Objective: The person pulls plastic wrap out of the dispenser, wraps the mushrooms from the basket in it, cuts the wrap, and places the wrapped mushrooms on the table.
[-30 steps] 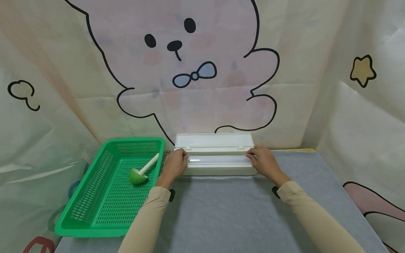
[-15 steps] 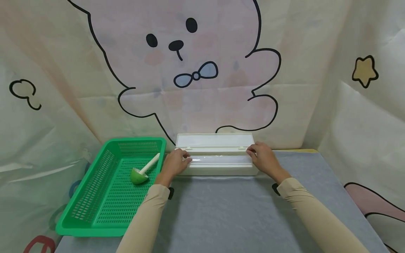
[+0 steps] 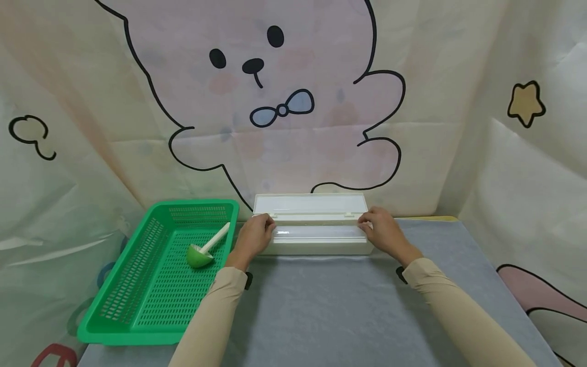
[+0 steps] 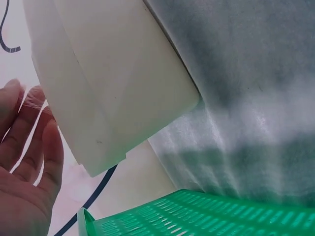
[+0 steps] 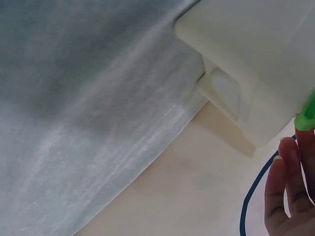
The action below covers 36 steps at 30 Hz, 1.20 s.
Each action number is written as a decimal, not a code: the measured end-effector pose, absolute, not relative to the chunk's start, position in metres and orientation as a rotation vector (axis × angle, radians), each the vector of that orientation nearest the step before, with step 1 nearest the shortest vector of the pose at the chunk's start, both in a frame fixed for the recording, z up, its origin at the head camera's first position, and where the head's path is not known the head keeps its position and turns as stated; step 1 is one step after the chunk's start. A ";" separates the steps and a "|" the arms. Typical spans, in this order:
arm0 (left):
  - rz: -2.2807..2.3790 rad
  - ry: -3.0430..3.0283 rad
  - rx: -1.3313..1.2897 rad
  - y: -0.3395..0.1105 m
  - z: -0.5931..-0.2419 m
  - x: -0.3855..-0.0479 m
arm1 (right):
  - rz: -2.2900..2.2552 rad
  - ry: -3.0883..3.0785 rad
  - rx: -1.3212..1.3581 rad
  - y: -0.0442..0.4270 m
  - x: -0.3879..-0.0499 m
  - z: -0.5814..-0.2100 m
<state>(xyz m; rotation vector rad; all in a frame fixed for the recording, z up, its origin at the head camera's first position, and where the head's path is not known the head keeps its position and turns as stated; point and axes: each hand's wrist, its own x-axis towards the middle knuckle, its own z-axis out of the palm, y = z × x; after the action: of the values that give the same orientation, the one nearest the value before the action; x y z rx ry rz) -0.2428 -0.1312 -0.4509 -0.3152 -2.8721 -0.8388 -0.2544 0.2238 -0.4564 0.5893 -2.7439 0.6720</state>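
The white box, its lid raised, sits at 12 o'clock on the grey-covered table; the left hand, at the box's 9 o'clock end, pinches clear film; the right hand is at the 3 o'clock end, fingertips by 1 green piece, its grip impossible to tell; at 8 o'clock from the box stands 1 green basket, a green-and-white ladle lying towards its 2 o'clock side.

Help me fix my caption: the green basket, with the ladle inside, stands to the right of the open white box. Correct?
No: the head view shows the green basket, with the ladle inside, standing to the left of the open white box.
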 end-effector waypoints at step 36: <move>-1.109 -2.474 -0.332 -0.131 -0.398 -0.246 | 0.962 -2.501 0.494 0.221 -0.257 -0.396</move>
<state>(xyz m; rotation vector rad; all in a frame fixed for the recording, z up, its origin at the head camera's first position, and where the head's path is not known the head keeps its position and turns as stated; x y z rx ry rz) -0.2458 -0.1313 -0.3976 -0.3320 -2.4743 -1.1094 -0.2567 0.2215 -0.3958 0.4940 -2.5009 0.9622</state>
